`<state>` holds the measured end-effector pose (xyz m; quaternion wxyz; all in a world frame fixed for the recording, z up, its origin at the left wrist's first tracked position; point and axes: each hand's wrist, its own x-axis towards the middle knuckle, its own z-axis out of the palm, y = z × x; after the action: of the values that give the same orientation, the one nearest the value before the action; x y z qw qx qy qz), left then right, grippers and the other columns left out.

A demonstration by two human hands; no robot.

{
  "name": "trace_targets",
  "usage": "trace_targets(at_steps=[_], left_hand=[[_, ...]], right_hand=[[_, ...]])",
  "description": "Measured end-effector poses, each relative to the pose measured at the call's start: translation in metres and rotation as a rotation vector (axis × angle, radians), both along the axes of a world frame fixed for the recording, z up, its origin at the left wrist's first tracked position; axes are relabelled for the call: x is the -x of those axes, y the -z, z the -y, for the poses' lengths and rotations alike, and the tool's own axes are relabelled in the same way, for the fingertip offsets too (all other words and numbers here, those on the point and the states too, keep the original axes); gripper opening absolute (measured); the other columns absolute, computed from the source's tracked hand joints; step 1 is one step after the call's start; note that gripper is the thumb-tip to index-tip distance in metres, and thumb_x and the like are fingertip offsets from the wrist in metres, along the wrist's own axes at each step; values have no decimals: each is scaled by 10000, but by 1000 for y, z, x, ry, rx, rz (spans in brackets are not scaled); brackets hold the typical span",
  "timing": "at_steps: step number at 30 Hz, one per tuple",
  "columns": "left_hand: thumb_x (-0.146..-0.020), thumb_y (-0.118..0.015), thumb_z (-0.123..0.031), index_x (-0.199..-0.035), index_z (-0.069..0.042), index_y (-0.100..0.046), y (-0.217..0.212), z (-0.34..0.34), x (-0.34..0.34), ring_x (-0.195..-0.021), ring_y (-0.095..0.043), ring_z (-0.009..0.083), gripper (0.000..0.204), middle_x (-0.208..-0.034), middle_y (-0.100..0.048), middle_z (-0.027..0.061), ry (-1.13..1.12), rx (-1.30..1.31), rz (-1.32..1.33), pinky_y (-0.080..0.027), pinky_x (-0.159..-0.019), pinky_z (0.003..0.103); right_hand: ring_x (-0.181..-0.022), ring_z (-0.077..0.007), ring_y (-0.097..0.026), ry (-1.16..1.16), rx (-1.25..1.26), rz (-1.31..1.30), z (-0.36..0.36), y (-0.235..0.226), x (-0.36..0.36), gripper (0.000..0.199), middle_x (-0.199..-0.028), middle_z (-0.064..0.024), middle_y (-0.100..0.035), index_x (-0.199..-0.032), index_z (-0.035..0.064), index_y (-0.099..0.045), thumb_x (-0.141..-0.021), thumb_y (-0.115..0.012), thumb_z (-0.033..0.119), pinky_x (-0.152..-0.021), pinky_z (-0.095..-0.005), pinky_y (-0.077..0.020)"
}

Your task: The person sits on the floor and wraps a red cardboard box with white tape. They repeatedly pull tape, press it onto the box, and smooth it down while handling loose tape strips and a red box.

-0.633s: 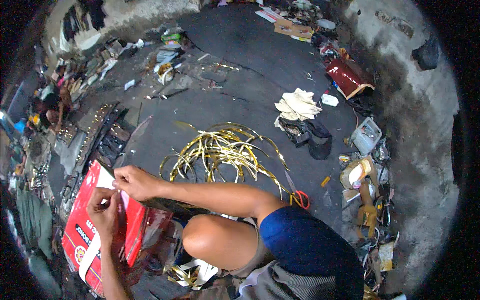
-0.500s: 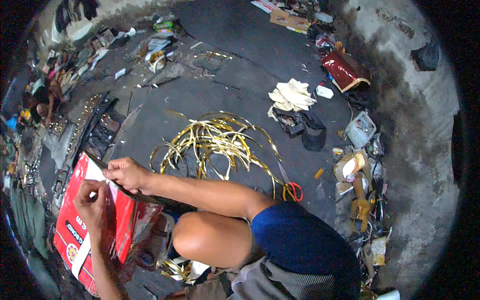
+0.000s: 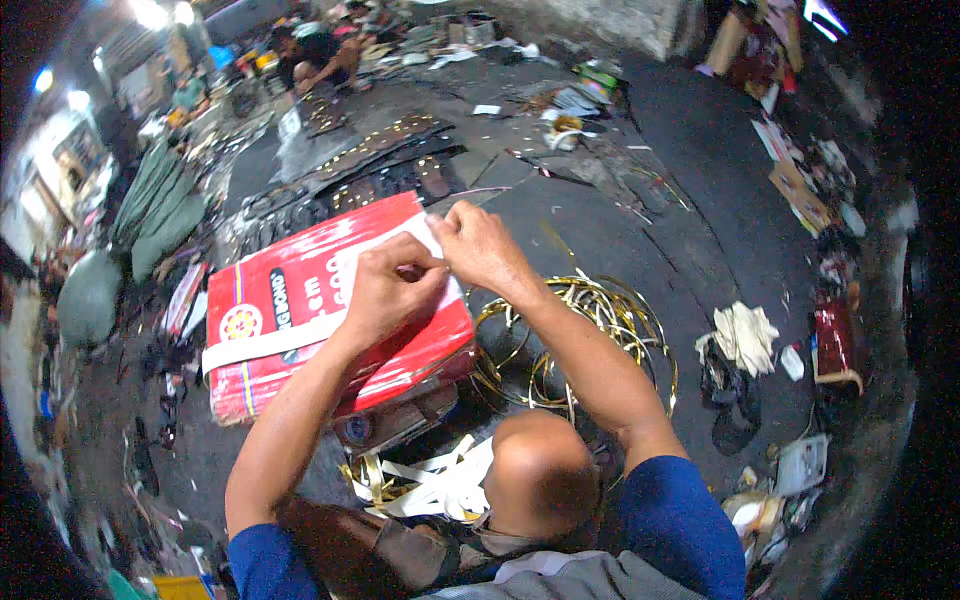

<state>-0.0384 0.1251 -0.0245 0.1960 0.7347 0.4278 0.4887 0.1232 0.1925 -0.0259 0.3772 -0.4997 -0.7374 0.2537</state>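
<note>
A red carton (image 3: 290,280) with a glossy, wrinkled film surface lies in front of me on the left, raised on a stack of other material. My left hand (image 3: 392,290) rests over its right part, thumb and fingers curled into a pinch. Close beside it, at the carton's far right corner, my right hand (image 3: 478,245) is closed too. What sits between the fingers of either hand is hidden or too small to name. A white strip (image 3: 270,342) runs across the carton's left part. Loops of gold and white strip (image 3: 590,310) lie right of the carton.
White and gold strips (image 3: 440,485) lie by my knee. Dark gold-studded strips (image 3: 370,160) lie beyond the carton. At right are a cream cloth (image 3: 745,337), a clear plastic tub (image 3: 802,465) and a dark red piece (image 3: 838,335). Another person (image 3: 320,60) crouches far left.
My view has swung left and up, bringing the far room into sight. Both hands remain close together at the carton's corner. A dark strip beside my right hand no longer shows.
</note>
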Motion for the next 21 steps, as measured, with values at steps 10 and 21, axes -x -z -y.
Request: trace_targets(at_steps=[10,21], left_hand=[[-857,-777,-51,-796,9,-716,4,9,-1,-748,-662,101,104,-815,-698,57,-42,52,20,-539,-642,265],[-858,-777,-24,-810,6,-711,3,7,5,-788,-675,99,87,-859,-711,46,-14,37,19,-560,-667,257]], right_hand=[[-785,-208,-630,16,39,-324,-1,71,3,303,-834,-133,-708,-943,-44,-698,-1031,-563,213,-737,-395,-521],[-751,-369,-634,109,95,-259,-5,246,-4,271,-813,-221,-657,-860,-38,-655,-987,-579,189,-709,-463,-498]])
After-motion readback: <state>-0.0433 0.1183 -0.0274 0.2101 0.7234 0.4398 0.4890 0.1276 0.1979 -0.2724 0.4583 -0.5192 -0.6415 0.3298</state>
